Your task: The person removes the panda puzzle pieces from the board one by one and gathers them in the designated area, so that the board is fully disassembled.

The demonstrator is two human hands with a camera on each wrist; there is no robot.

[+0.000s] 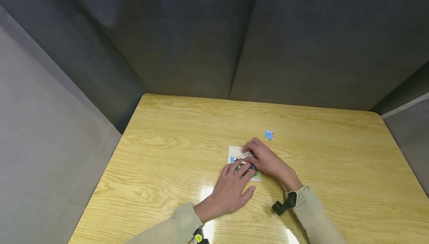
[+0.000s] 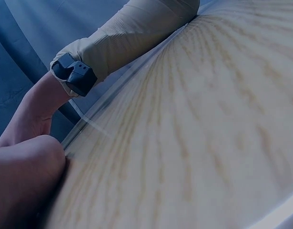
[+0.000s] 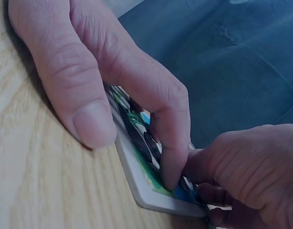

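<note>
A small picture puzzle in a white tray point(image 1: 232, 150) lies on the table, with green, blue and black-and-white parts showing. My left hand point(image 1: 231, 188) reaches over its near side, fingers spread and fingertips on the pieces; the thumb point(image 3: 94, 126) rests beside the tray. From the right, my right hand point(image 1: 266, 160) bends over the tray's upper right part, thumb and fingers curled down. In the right wrist view its fingers meet the left index finger beside a blue puzzle piece point(image 3: 185, 194). Whether the right fingers pinch a piece I cannot tell.
A loose blue puzzle piece point(image 1: 269, 135) lies beyond the right hand. The wooden table point(image 1: 174, 143) reaches a dark curtain point(image 1: 187, 50) at the back, with grey panels at both sides. The left wrist view shows mainly the tabletop and the right forearm point(image 2: 122, 40).
</note>
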